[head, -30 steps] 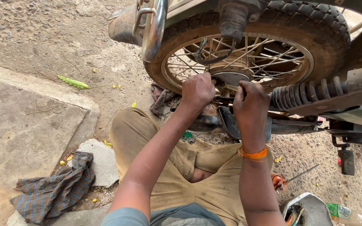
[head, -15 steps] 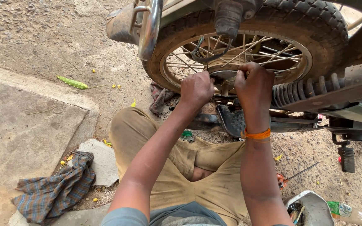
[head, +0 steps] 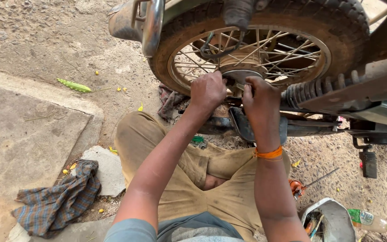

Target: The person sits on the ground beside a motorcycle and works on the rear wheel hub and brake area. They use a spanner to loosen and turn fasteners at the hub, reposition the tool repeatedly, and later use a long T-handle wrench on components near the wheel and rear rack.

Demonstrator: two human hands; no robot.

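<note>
While we crouch at the motorcycle's rear wheel [head: 265, 49], our left hand [head: 208, 91] and right hand [head: 258, 96] are both curled tight at the hub [head: 242, 76], fingers closed on what looks like a small metal fitting (too hidden to name). We judge this work stiff and greasy: the wheel is heavy, the thin spokes [head: 287, 49] bend easily, so grip belongs on the hub hardware. A checked rag [head: 57, 201] lies well apart, a screwdriver [head: 310, 183] nearer.
</note>
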